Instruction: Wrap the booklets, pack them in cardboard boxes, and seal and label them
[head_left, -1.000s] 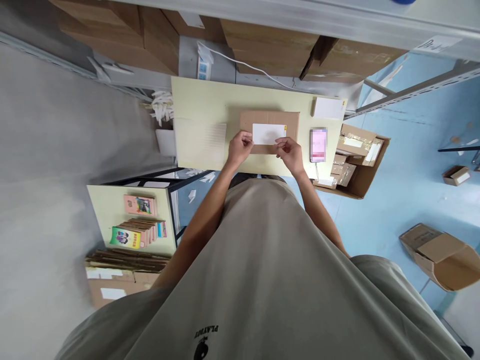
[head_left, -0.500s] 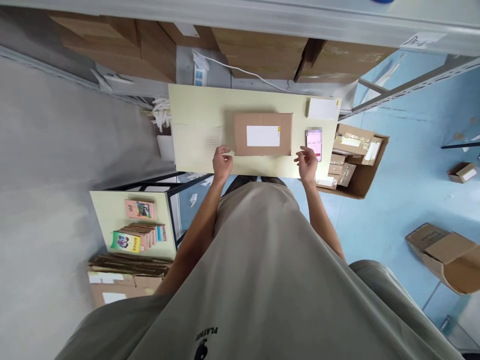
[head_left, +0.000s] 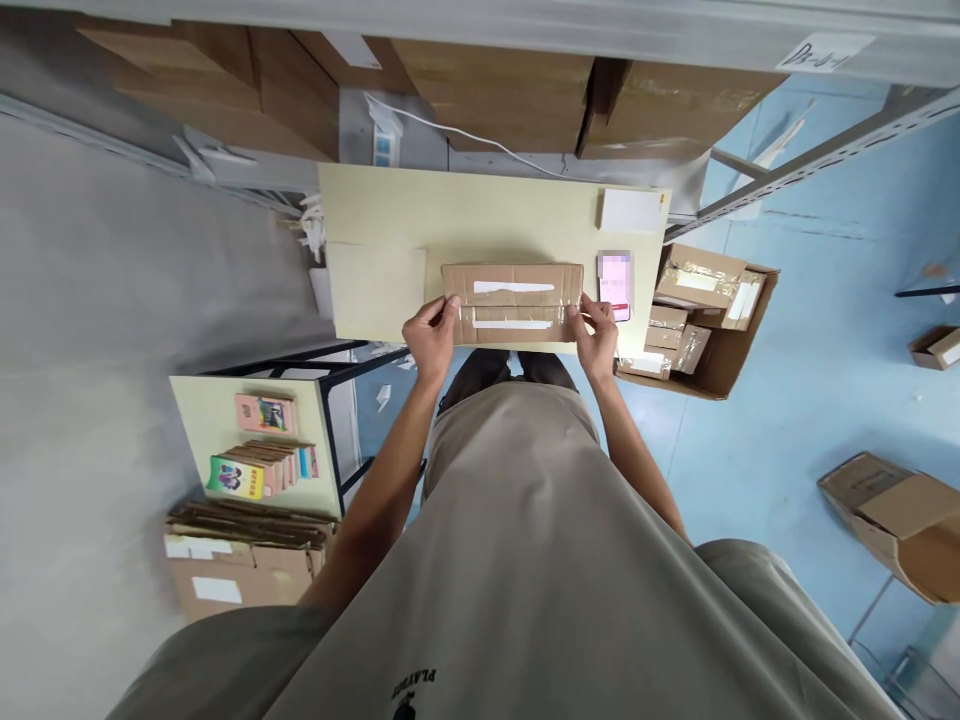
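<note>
A brown cardboard box point(head_left: 514, 306) is between my hands near the front edge of the pale yellow table point(head_left: 375, 290). Its visible face has a seam across the middle and two torn white strips. My left hand point(head_left: 433, 335) pinches the left end of the box, thumb on top. At the right end, my right hand point(head_left: 595, 335) grips it the same way. Just beyond my right hand lies a phone point(head_left: 615, 285) with a pink screen. Whether the box rests on the table or is held off it, I cannot tell.
A flat white box point(head_left: 630, 211) lies at the table's back right corner. Large cartons point(head_left: 491, 95) stand on the shelf behind. Right of the table, an open carton point(head_left: 724, 365) holds several small boxes. Books point(head_left: 266, 470) are stacked on a lower table at left.
Both hands have closed on the ends of the box. The box has come nearer to me and turned, so a seamed face with two white strips shows instead of the white label.
</note>
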